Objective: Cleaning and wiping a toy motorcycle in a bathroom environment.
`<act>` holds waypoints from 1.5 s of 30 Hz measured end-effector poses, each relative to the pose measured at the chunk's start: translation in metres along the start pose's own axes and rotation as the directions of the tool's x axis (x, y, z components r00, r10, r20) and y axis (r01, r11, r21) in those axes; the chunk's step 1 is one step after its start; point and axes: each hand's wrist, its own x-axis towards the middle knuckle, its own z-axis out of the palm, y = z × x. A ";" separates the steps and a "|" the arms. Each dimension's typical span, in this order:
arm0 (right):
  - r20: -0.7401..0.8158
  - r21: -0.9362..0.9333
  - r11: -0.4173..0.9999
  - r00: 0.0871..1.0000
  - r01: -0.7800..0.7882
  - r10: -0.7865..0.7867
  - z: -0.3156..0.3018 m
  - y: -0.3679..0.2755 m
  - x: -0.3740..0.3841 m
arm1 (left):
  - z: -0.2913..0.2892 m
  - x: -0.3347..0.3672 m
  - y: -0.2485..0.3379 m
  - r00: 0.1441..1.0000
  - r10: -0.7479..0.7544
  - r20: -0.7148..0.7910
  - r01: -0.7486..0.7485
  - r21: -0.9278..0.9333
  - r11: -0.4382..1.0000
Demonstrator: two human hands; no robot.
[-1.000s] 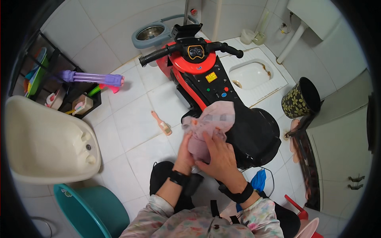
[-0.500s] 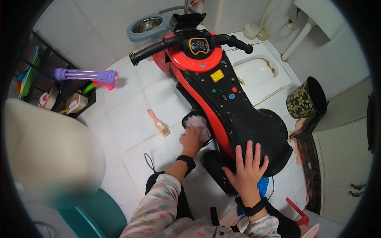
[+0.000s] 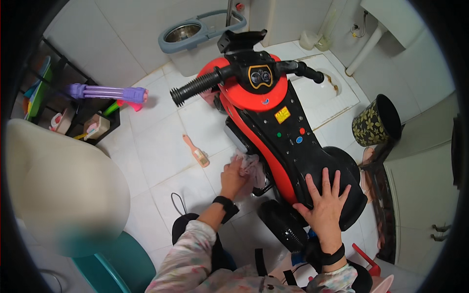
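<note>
A red and black ride-on toy motorbike [image 3: 273, 141] stands on the tiled floor before me, its handlebar pointing away. My left hand [image 3: 233, 178] is closed round a crumpled pale pink cloth [image 3: 252, 168], held low against the near-left side of the bike, ahead of the black rear wheel [image 3: 283, 225]. Part of the cloth hides its contact with the bike. My right hand [image 3: 325, 205] lies flat on the black seat with fingers spread. On the floor left of my left hand rests a pink-handled scrubbing brush [image 3: 196, 151].
A mop bucket [image 3: 188, 39] stands behind the bike, near a squat toilet [image 3: 320, 93]. To the right is a flowered black bin [image 3: 375, 122] beside a cabinet [image 3: 420, 195]. At left are a rack with a purple toy [image 3: 107, 93], a blurred cream object [image 3: 63, 190] and a green tub [image 3: 122, 266].
The bike has shifted and turned slightly to the right, with my right hand moving along on its seat. My left hand with the cloth is a little lower and further from the bike.
</note>
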 end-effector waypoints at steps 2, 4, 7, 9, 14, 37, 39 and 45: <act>0.053 -0.016 1.000 0.999 -0.005 0.006 0.001 -0.004 0.001 | 0.023 -0.017 0.005 0.999 0.046 0.028 -0.051 0.207 0.977; 0.093 -0.037 0.999 0.995 -0.020 0.023 -0.003 -0.007 0.002 | 0.037 -0.034 0.008 0.967 0.152 0.203 -0.237 0.504 0.831; 0.081 -0.062 0.998 0.996 -0.021 0.026 -0.002 0.001 -0.001 | 0.021 -0.047 0.025 0.899 0.266 0.348 -0.363 0.253 0.897; 0.107 -0.032 0.999 0.994 -0.024 0.028 -0.001 0.012 -0.005 | -0.011 -0.035 0.034 0.883 0.237 0.406 -0.185 -0.163 0.969; -0.135 0.130 0.991 0.991 0.036 -0.018 0.001 0.015 0.006 | -0.047 0.028 -0.040 0.907 0.298 0.296 -0.412 0.769 0.489; -0.171 0.109 0.994 0.984 -0.030 0.048 0.035 0.005 0.020 | -0.095 0.057 0.065 0.854 0.147 0.499 0.318 -0.725 0.611; -0.136 0.007 1.000 0.991 -0.017 0.018 0.029 0.008 0.013 | -0.096 0.013 0.123 0.993 0.069 0.092 0.030 -0.787 0.616; -0.143 0.069 0.997 0.989 -0.024 0.034 0.028 0.015 0.003 | -0.076 0.085 0.174 0.829 0.459 -0.319 -0.539 -0.236 0.809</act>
